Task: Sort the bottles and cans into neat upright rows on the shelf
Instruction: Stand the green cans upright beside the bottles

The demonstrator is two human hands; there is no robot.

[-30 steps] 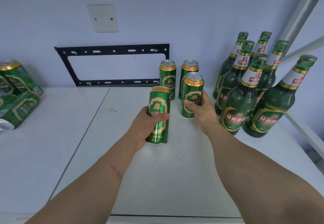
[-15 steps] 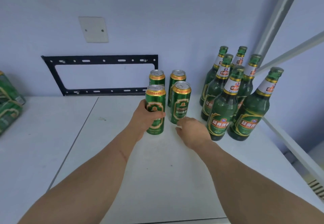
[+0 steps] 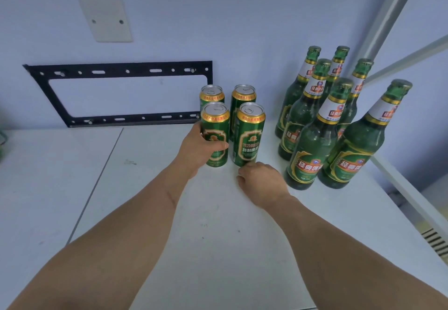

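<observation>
Cans [image 3: 232,125] upright on white shelf [image 3: 218,225], pale blue wall [image 3: 242,18]; left hand [image 3: 197,149] grips one, right hand [image 3: 263,185] curled, empty.

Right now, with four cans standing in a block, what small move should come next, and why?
Probably release: the left hand grips the front-left can, which stands upright on the shelf, level with the front-right can. The right hand holds nothing, its fingers curled near that can's base. Letting go would finish this placement.
</observation>
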